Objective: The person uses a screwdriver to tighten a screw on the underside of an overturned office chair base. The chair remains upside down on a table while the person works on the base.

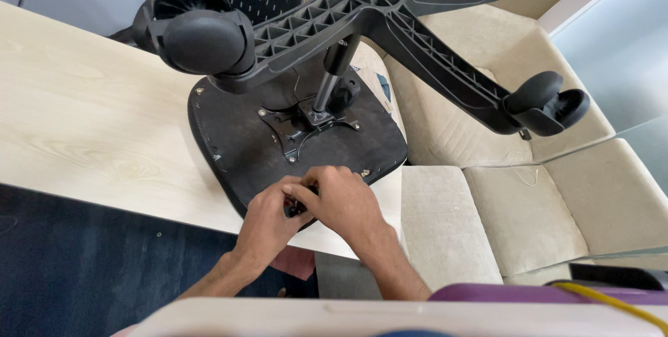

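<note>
While the upturned chair seat [278, 149] lies flat, both hands' fingers [299, 194] curled, clenched on a small dark part [296, 206]

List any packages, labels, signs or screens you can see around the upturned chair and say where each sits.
Possible sticker: small dark patch on the pale surface just right of the chair seat underside; too small to tell for sure.
No packages, signs or screens show.
Both hands, left hand and right hand, meet at the seat's near edge.
</note>
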